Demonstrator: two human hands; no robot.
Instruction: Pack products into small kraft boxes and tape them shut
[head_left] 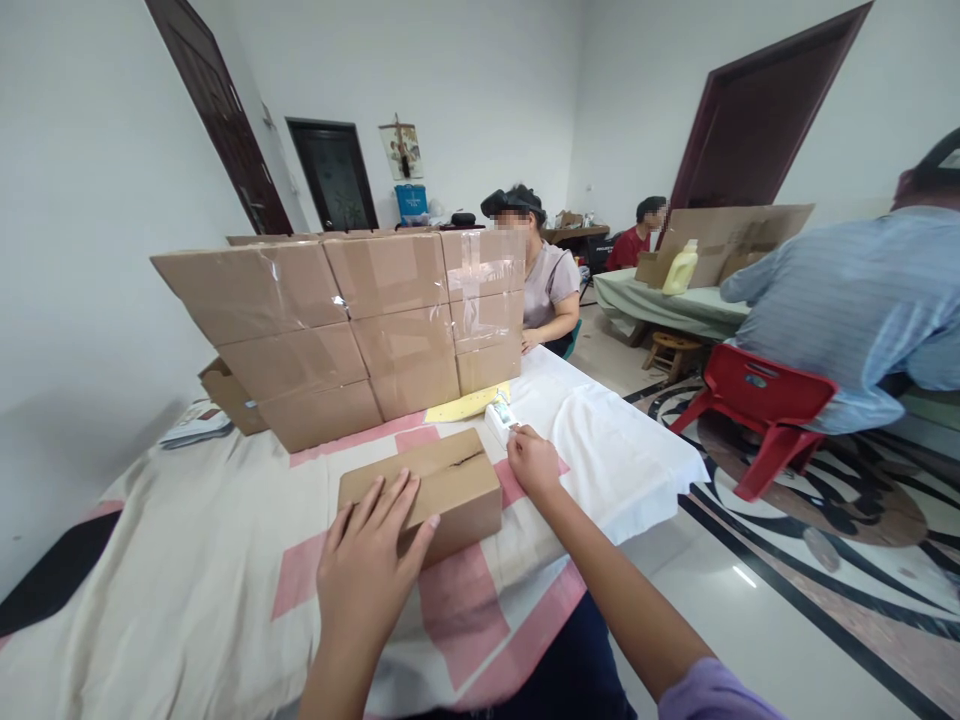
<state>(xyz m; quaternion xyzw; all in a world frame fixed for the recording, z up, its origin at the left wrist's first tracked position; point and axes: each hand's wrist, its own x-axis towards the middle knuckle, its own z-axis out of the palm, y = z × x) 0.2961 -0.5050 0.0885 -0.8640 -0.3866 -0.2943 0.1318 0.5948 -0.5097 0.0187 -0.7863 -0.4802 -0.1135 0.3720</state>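
Note:
A closed brown cardboard box (450, 500) lies on the cloth in front of me, with a dark, ragged slit along its top seam. My left hand (371, 550) rests on the box's near left side, fingers stretched and spread over its top. Past the box's right end, my right hand (532, 460) is closed, its fingertips at the near edge of a small white packet (499, 418) with a printed face. Whatever lies between those fingers is hidden. Behind the packet, a yellow strip with dark dots (465, 405) lies flat.
A wall of taped cardboard boxes (397, 340) stands across the table's far side. Beyond it sits a person (551, 280) wearing a headset. Folded papers (196, 422) lie at the left. Rightward are a red chair (772, 390), another person (855, 290) and a yellow bottle (681, 268).

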